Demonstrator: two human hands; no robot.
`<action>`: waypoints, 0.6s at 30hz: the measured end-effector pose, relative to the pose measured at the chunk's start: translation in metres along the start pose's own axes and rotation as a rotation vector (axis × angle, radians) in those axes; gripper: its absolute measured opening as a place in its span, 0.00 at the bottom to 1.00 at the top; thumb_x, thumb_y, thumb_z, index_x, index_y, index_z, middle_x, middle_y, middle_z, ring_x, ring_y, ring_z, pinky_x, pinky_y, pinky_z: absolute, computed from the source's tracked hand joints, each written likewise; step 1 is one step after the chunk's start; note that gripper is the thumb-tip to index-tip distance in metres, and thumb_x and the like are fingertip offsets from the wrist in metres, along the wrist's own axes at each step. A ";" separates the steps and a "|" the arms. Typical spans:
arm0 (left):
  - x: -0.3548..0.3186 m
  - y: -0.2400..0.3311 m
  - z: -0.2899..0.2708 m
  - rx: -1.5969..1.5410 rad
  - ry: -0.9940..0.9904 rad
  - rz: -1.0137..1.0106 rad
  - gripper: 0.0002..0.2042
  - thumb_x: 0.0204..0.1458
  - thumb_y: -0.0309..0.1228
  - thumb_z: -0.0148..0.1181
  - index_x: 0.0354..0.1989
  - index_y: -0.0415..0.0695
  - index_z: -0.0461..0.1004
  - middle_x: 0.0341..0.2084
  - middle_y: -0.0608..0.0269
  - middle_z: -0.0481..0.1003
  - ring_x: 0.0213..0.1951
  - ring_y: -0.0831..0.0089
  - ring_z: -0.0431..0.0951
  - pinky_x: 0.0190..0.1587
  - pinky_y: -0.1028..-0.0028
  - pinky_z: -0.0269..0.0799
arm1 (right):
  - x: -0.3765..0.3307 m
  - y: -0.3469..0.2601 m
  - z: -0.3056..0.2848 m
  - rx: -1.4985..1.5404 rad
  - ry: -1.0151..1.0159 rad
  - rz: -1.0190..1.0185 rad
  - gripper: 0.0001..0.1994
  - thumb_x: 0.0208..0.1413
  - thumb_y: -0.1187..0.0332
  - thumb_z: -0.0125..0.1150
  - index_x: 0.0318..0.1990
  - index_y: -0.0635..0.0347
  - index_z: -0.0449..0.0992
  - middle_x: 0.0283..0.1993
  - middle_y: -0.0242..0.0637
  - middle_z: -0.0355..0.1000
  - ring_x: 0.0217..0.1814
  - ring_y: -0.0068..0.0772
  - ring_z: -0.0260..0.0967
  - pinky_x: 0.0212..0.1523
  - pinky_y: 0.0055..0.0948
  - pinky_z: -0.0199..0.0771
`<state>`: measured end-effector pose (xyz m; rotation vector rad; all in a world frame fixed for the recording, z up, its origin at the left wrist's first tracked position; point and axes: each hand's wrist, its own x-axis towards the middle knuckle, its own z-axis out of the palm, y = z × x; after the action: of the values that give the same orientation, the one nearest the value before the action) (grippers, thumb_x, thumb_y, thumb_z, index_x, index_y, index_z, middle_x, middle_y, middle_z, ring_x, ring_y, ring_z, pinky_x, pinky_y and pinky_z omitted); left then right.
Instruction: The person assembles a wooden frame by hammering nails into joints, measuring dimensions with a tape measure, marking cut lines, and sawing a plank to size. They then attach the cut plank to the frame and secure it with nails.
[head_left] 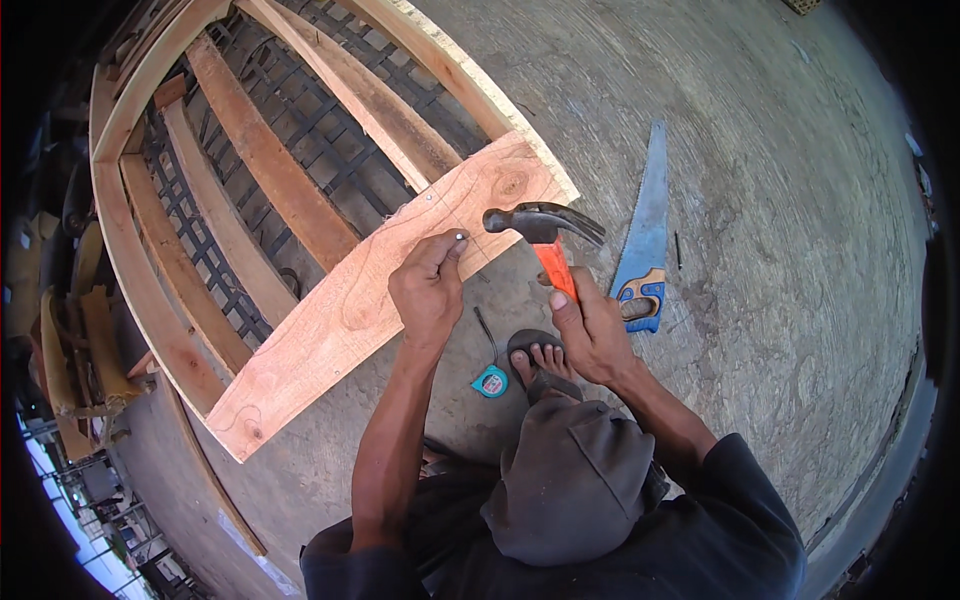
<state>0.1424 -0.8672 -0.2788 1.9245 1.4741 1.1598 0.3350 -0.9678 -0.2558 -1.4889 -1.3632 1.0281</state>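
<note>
On the concrete floor [760,200], beside a wooden frame [150,270], the person crouches over a pale plank [350,310] laid slantwise across the frame's corner. The left hand [428,290] rests on the plank, its fingers [447,247] pinched together on a small nail [459,237] stood upright on the wood. The right hand [590,335] has its fingers wrapped tight around the orange handle of a claw hammer [545,230], whose dark head hangs just beside the nail. A blue handsaw [645,235] lies near on the floor, and a teal tape measure [491,380] sits by a sandalled foot [542,362].
</note>
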 end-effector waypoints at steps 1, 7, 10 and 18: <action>0.000 0.001 0.000 0.012 0.006 0.019 0.05 0.53 0.23 0.64 0.37 0.41 0.82 0.31 0.54 0.81 0.33 0.64 0.83 0.34 0.73 0.76 | -0.001 -0.003 0.000 -0.025 0.000 -0.036 0.15 0.67 0.61 0.49 0.52 0.63 0.67 0.20 0.48 0.68 0.21 0.51 0.71 0.24 0.41 0.65; -0.002 -0.007 -0.001 0.057 0.043 0.122 0.07 0.50 0.20 0.63 0.38 0.42 0.81 0.32 0.54 0.81 0.33 0.61 0.83 0.35 0.71 0.77 | -0.007 -0.024 -0.003 -0.211 -0.057 -0.230 0.15 0.64 0.67 0.52 0.54 0.64 0.65 0.25 0.51 0.71 0.25 0.56 0.73 0.24 0.44 0.70; -0.002 -0.003 -0.001 0.033 0.014 0.118 0.09 0.48 0.18 0.63 0.38 0.41 0.81 0.33 0.54 0.81 0.33 0.62 0.83 0.35 0.71 0.77 | -0.005 -0.013 -0.005 -0.424 -0.043 -0.410 0.17 0.61 0.68 0.54 0.56 0.63 0.65 0.29 0.51 0.73 0.26 0.55 0.75 0.24 0.44 0.74; -0.006 0.001 -0.002 0.025 -0.014 0.094 0.10 0.47 0.17 0.63 0.38 0.40 0.81 0.34 0.54 0.81 0.36 0.64 0.83 0.37 0.72 0.78 | -0.005 -0.030 -0.008 -0.601 0.094 -0.682 0.18 0.62 0.66 0.55 0.58 0.59 0.65 0.33 0.50 0.76 0.28 0.55 0.75 0.24 0.45 0.75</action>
<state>0.1407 -0.8728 -0.2792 2.0337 1.4112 1.1712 0.3335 -0.9718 -0.2247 -1.2745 -2.0156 0.1127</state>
